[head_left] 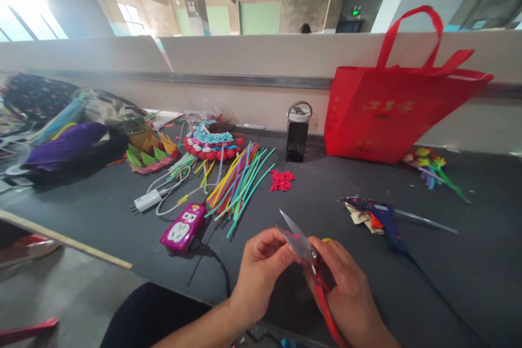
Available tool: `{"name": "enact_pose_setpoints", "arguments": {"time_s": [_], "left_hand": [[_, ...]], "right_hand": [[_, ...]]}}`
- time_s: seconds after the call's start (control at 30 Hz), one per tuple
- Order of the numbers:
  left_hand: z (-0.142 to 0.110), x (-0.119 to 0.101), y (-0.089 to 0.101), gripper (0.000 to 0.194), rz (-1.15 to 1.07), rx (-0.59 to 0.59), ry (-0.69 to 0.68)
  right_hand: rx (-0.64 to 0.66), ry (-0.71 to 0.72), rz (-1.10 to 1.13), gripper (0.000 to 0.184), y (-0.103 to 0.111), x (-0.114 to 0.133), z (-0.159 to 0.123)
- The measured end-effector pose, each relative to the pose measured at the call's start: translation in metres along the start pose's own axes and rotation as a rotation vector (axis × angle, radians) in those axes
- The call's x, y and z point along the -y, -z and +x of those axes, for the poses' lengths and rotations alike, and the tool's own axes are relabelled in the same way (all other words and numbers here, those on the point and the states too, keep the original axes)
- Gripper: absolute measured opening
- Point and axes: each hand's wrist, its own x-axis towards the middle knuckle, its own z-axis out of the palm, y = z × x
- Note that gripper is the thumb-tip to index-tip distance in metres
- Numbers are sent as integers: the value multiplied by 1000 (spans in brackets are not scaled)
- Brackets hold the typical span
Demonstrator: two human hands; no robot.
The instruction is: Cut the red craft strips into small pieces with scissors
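My right hand (346, 288) grips a pair of red-handled scissors (304, 247), blades pointing up and left over the dark table (122, 201). My left hand (261, 269) pinches a small pink piece right at the blades; what it is stays too small to name. Both hands hover near the table's front edge. A bundle of coloured sticks (238, 179) lies just beyond them, with a small pile of red cut pieces (281, 180) to its right.
A blue glue gun (381, 217) lies at right with its cord trailing off. A pink power strip (183, 227) and white charger (149, 200) sit at left. Behind stand a dark bottle (297, 133), a red tote bag (391, 103), a decorated craft cake (210, 141) and paper flowers (428, 166).
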Motion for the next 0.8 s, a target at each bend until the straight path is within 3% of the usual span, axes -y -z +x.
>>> {"name": "enact_pose_setpoints", "arguments": {"time_s": [0.33, 0.5, 0.8], "left_hand": [[0, -2, 1, 14, -25, 30, 42], [3, 1, 2, 7, -131, 114, 210], [4, 12, 3, 6, 21, 196, 475]], "right_hand": [[-50, -12, 24, 31, 1, 1, 1], [-122, -71, 89, 23, 11, 10, 11], [-112, -40, 232, 36, 24, 10, 14]]}}
